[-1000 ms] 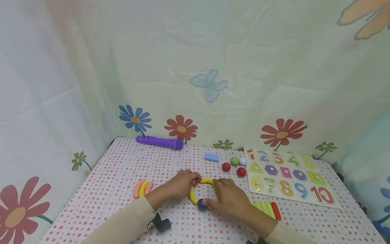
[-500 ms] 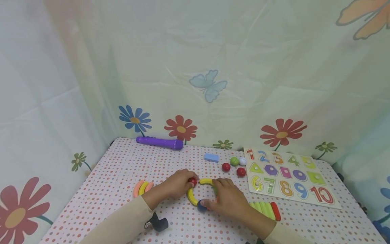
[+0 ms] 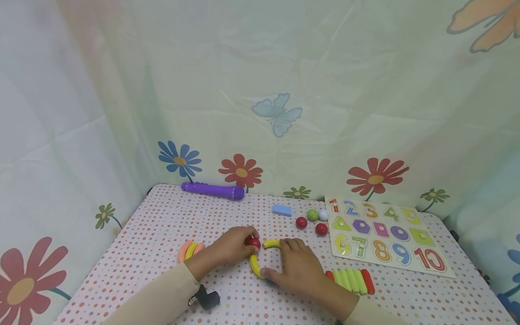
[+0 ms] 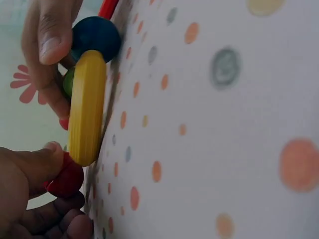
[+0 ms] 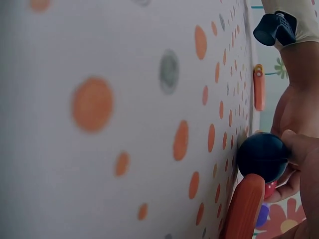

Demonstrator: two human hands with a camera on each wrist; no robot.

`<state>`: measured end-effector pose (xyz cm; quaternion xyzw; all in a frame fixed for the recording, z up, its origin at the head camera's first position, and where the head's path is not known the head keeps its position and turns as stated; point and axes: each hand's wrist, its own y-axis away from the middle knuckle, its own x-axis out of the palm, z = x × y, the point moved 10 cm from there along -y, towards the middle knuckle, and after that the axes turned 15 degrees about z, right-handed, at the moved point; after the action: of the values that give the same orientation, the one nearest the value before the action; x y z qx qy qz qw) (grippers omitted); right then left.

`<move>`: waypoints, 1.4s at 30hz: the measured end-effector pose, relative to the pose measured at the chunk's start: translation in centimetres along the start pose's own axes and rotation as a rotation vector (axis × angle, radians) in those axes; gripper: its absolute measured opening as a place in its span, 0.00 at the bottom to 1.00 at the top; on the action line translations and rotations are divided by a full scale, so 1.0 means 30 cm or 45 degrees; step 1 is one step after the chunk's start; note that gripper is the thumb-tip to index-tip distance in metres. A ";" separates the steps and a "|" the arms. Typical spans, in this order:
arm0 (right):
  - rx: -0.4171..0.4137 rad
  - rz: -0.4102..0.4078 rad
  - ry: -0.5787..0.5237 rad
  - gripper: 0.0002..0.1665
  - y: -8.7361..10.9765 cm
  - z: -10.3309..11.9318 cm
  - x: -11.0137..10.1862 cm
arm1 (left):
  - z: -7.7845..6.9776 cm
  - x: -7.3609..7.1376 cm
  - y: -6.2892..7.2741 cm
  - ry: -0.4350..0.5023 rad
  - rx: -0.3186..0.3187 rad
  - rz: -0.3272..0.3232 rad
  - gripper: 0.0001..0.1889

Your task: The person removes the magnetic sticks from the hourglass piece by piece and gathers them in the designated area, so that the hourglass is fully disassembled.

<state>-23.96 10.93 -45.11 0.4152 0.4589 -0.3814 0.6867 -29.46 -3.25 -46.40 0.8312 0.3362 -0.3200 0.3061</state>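
Observation:
My left hand [image 3: 233,246] pinches a red ball [image 3: 254,243] between thumb and fingers. From that ball a yellow curved stick [image 3: 254,265] runs to a blue ball [image 4: 97,39], close to the tabletop. My right hand [image 3: 300,266] curls round the right side of this broken ring, its thumb against the blue ball. Another yellow curved stick [image 3: 272,243] reaches out from under its fingers, its free end a short gap from the red ball. A green ball [image 4: 68,82] shows behind the first stick in the left wrist view. An orange-red stick [image 5: 244,209] meets the blue ball; the right hand hides much of this side.
Pink and yellow curved sticks [image 3: 189,249] lie left, green and red straight sticks [image 3: 351,280] right. Behind are loose red balls [image 3: 301,222], a green ball [image 3: 313,215], a white ball [image 3: 323,215], a blue block [image 3: 282,210], a purple microphone [image 3: 213,190] and a number board [image 3: 390,237].
The red ball has come away from the upper yellow stick and moved left with my left hand, so the ring has opened there. My right hand has shifted slightly left and now covers most of the blue ball.

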 end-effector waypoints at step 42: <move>0.058 0.205 -0.146 0.64 0.046 -0.123 0.007 | 0.118 -0.178 -0.142 0.187 -0.178 -0.272 0.18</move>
<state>-23.80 14.79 -45.86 0.4437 0.3752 -0.3586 0.7306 -36.86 -5.24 -45.87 0.7884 0.4658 -0.2649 0.3022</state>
